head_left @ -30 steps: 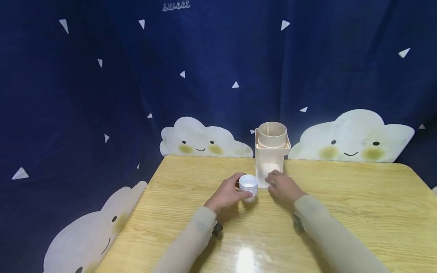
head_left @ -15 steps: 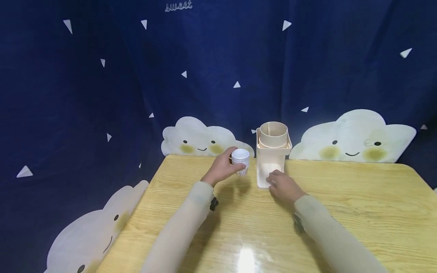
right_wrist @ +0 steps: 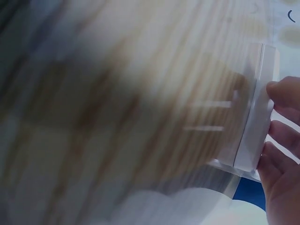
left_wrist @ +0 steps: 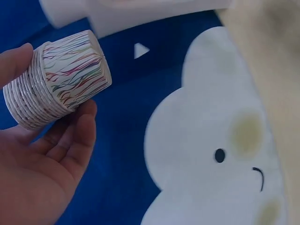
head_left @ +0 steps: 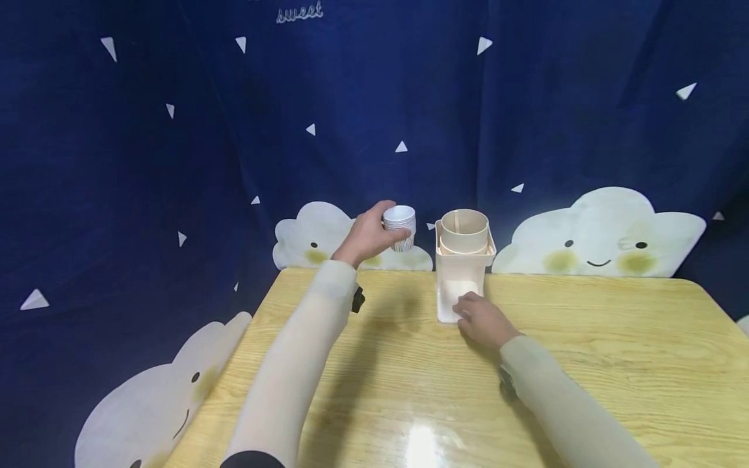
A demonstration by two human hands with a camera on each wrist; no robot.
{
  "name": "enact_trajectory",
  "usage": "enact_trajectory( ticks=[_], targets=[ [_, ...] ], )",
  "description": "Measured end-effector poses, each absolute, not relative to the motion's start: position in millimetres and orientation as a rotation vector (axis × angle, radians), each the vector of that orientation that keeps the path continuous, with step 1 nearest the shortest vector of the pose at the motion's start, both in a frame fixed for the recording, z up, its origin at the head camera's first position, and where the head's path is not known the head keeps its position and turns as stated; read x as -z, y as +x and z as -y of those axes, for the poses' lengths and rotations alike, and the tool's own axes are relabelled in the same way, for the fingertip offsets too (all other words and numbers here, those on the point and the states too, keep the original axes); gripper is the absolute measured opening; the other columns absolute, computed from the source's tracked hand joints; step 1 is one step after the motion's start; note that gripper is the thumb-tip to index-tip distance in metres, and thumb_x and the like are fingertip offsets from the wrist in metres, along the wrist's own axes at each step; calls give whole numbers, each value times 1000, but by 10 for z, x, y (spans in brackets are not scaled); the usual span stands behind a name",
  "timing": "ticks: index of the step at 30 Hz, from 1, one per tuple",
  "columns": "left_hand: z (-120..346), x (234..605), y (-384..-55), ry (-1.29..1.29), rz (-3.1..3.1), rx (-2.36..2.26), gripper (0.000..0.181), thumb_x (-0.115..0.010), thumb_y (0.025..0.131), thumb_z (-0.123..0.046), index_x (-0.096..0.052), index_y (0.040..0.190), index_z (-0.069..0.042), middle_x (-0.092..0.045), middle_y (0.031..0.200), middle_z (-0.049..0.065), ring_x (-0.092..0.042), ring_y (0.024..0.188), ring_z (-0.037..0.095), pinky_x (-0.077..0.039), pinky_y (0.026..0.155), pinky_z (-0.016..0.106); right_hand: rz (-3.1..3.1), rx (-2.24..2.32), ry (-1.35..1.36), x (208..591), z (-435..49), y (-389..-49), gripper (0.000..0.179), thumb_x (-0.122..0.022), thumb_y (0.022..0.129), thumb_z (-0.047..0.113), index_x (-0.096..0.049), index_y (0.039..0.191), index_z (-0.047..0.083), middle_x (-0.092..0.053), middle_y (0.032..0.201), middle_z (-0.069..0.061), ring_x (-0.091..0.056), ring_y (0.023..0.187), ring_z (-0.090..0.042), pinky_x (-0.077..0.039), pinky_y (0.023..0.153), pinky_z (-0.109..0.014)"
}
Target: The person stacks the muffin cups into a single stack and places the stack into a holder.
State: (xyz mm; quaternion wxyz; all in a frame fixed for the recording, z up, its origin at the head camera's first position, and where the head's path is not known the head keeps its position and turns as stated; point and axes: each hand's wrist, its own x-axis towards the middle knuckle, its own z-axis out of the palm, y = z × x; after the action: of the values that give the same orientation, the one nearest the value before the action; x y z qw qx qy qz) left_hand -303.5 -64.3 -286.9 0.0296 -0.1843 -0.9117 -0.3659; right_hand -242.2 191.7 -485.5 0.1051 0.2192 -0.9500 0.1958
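Raised above the far table edge, my left hand (head_left: 368, 234) grips a stack of white paper cups (head_left: 400, 227), thumb on one side and fingers round the other. Wavy coloured lines mark the lowest cup's wall in the left wrist view, where the nested rims (left_wrist: 37, 93) lie toward the palm. To the right of the cups stands a cream plastic stand (head_left: 462, 268) with an open round tube (head_left: 465, 233) in its square top. At its low base (head_left: 447, 314), my right hand (head_left: 482, 320) holds the right front edge with bent fingers (right_wrist: 283, 133).
The stand is on a wooden table (head_left: 585, 351), near the far edge. Right behind hangs a dark blue curtain (head_left: 363, 84) with white triangles and smiling clouds. Black straps or devices sit at both wrists.
My left hand has lifted the paper cups from in front of the stand, up and away toward the curtain, to about the height of the tube. The right hand has stayed at the base.
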Motion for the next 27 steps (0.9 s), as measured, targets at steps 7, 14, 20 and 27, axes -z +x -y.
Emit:
enact_trajectory(
  ticks=[7, 14, 20, 27],
  targets=[
    [570, 2605, -3085, -530, 2823, 1100, 67, -76, 85, -33, -47, 141, -11, -62, 131, 12, -61, 115, 26, -50, 100, 42, 2824, -590, 616, 4836, -1906, -2408, 30, -65, 86, 9, -69, 114, -1, -65, 118, -20, -62, 110, -38, -49, 101, -52],
    [425, 2445, -3075, -526, 2817, 1100, 65, -75, 85, -33, -48, 139, -10, -63, 129, 12, -62, 112, 25, -52, 98, 41, 2819, -606, 614, 4841, -1891, -2403, 30, -64, 86, 8, -68, 114, -2, -64, 117, -20, -62, 109, -38, -49, 100, -52],
    [287, 2371, -3043, -536, 2801, 1158, 67, -75, 85, -32, -46, 142, -10, -62, 131, 11, -62, 113, 24, -52, 98, 40, 2818, -579, 617, 4865, -1894, -2414, 30, -65, 86, 8, -68, 114, -1, -64, 117, -19, -62, 109, -37, -49, 100, -51],
    [78, 2305, -3015, -546, 2791, 1191, 67, -74, 86, -34, -45, 143, -12, -60, 134, 8, -60, 114, 20, -52, 99, 36, 2780, -601, 630, 4901, -1913, -2437, 28, -65, 84, 7, -69, 111, 0, -64, 115, -18, -63, 106, -36, -50, 98, -51]
  ],
)
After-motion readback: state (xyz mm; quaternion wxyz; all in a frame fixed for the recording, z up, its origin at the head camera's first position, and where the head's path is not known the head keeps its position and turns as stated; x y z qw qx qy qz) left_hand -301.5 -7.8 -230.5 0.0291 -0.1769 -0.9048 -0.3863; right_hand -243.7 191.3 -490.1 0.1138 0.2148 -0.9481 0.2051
